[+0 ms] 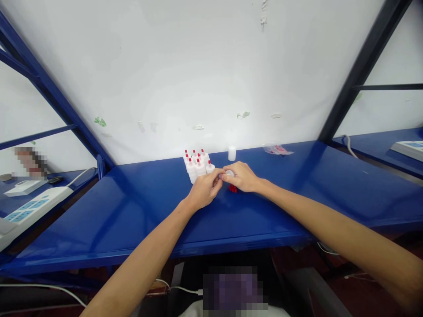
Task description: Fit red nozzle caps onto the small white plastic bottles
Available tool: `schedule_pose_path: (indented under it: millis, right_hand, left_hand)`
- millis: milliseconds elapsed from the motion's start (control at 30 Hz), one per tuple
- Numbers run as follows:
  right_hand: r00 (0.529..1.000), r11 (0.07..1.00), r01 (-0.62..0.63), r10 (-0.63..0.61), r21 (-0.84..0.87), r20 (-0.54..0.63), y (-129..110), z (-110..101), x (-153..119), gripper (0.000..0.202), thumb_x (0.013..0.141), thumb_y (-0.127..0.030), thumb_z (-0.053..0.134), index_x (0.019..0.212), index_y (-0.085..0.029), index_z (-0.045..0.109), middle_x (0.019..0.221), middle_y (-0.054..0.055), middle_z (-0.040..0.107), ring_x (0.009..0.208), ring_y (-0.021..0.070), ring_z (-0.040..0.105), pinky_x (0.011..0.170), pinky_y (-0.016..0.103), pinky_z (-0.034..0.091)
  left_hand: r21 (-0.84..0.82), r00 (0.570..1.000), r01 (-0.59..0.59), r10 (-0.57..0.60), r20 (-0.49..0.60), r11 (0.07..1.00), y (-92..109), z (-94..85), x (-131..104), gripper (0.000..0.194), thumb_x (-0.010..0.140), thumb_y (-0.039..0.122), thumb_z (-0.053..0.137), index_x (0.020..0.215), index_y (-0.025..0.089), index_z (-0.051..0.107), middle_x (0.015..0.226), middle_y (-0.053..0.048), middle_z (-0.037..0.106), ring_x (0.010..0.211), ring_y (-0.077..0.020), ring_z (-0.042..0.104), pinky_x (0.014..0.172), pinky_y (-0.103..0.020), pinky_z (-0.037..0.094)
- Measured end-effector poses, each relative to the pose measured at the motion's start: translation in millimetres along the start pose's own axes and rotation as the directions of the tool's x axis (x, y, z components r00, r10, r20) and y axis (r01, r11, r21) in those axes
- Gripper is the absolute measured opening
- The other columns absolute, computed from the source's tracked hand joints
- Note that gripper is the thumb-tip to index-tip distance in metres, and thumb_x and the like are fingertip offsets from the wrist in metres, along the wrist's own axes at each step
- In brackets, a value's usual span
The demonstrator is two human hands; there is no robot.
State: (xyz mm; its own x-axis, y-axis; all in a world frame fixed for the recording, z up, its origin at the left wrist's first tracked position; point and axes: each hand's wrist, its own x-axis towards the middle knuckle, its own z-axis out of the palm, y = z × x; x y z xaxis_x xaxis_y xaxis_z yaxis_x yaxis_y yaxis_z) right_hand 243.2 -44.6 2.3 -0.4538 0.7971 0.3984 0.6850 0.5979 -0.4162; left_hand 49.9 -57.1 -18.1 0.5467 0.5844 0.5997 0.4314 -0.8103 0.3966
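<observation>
My right hand (243,177) is closed around a whitish, rounded plastic piece (230,174), mostly covered by the fingers; I cannot tell whether it is a whole bottle. Against it, my left hand (205,188) pinches with thumb and forefinger, and what lies between those fingertips is hidden. A small cluster of red caps (233,188) lies on the table just below my right hand. Just beyond my left hand stand several white squeeze bottles (200,167) with red-tipped nozzles, grouped close together and upright.
A white cylindrical container (231,153) stands by the wall behind my hands. Farther right lies a clear plastic bag (277,149) with something red in it. The blue table (148,220) runs between metal frame posts, and a power strip (29,213) is at far left.
</observation>
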Motion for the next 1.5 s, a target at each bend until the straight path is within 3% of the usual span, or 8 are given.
schedule_pose_path:
  millis: [267,400,533,700,833,967,1233,1500]
  right_hand:
    - [0.998,0.998,0.048,-0.047,0.034,-0.03,1.7,3.5,-0.7,0.047,0.091,-0.055,0.043,0.066,-0.019,0.058,0.06,0.0,0.057,0.057,0.0135,0.047,0.058,0.027,0.026]
    - [0.993,0.989,0.107,-0.1,0.103,-0.068,6.5,2.7,-0.8,0.052,0.091,-0.06,0.04,0.064,-0.019,0.053,0.056,-0.002,0.05,0.054,0.0121,0.042,0.057,0.027,0.025]
    - [0.986,0.956,0.144,-0.118,0.256,-0.117,12.9,0.4,-1.7,0.049,0.093,-0.056,0.038,0.065,-0.019,0.051,0.058,-0.002,0.048,0.055,0.0128,0.044,0.059,0.028,0.03]
    - [0.971,0.83,0.121,0.014,0.545,-0.237,19.7,3.3,-0.6,0.041,0.091,-0.049,0.042,0.064,-0.019,0.052,0.059,0.0,0.05,0.054,0.0142,0.047,0.056,0.029,0.036]
    - [0.9,0.771,0.152,0.15,0.618,-0.409,24.6,5.5,1.6,0.038,0.087,-0.05,0.044,0.065,-0.02,0.053,0.057,0.001,0.05,0.051,0.0149,0.046,0.052,0.03,0.036]
    - [0.846,0.808,0.189,0.155,0.559,-0.509,28.2,4.2,1.8,0.031,0.08,-0.048,0.046,0.066,-0.021,0.052,0.055,0.0,0.049,0.05,0.0154,0.046,0.05,0.03,0.036]
    - [0.912,0.943,0.018,0.12,0.331,-0.391,24.4,5.0,2.9,0.035,0.088,-0.045,0.044,0.064,-0.021,0.052,0.055,0.0,0.051,0.055,0.0156,0.049,0.058,0.029,0.038]
    - [0.945,0.969,-0.05,0.124,0.242,-0.302,25.0,5.5,5.4,0.04,0.091,-0.048,0.043,0.063,-0.02,0.051,0.055,-0.001,0.049,0.054,0.014,0.046,0.058,0.028,0.035]
  left_hand:
    - [-0.065,1.0,0.017,-0.017,-0.002,0.998,0.7,2.9,-0.7,0.019,0.096,0.023,0.044,0.111,0.02,0.055,0.065,0.004,0.052,0.052,-0.0085,0.046,0.052,-0.02,0.035]
    - [-0.13,0.989,0.049,-0.067,-0.133,0.99,4.1,5.6,1.5,0.016,0.097,0.027,0.045,0.109,0.02,0.053,0.06,0.007,0.046,0.048,-0.0077,0.042,0.05,-0.02,0.034]
    - [-0.095,0.899,0.111,-0.141,-0.414,0.989,6.4,-3.3,8.2,0.014,0.095,0.032,0.051,0.101,0.021,0.055,0.058,0.007,0.045,0.048,-0.0083,0.041,0.052,-0.021,0.036]
    - [0.208,0.81,0.137,0.012,-0.587,0.968,1.0,-26.3,19.7,0.013,0.089,0.032,0.062,0.094,0.021,0.066,0.092,-0.005,0.056,0.087,-0.0171,0.055,0.083,-0.032,0.047]
    - [0.286,0.852,0.196,-0.019,-0.523,0.938,-8.2,-37.6,28.6,0.016,0.092,0.033,0.057,0.098,0.021,0.066,0.107,-0.008,0.053,0.104,-0.0222,0.052,0.096,-0.04,0.042]
    - [0.364,0.932,0.208,-0.071,-0.354,0.908,-16.1,-43.9,39.9,0.018,0.094,0.032,0.051,0.102,0.02,0.063,0.114,-0.01,0.053,0.109,-0.026,0.05,0.095,-0.045,0.039]
    - [0.571,0.994,0.078,-0.022,-0.104,0.817,-16.2,-47.5,58.0,0.014,0.087,0.028,0.055,0.089,0.019,0.065,0.11,-0.011,0.058,0.105,-0.0286,0.05,0.093,-0.049,0.035]
    - [0.572,0.994,0.07,-0.008,-0.11,0.818,-18.4,-48.6,51.2,0.019,0.088,0.029,0.054,0.088,0.018,0.07,0.107,-0.011,0.062,0.101,-0.0279,0.052,0.091,-0.048,0.036]
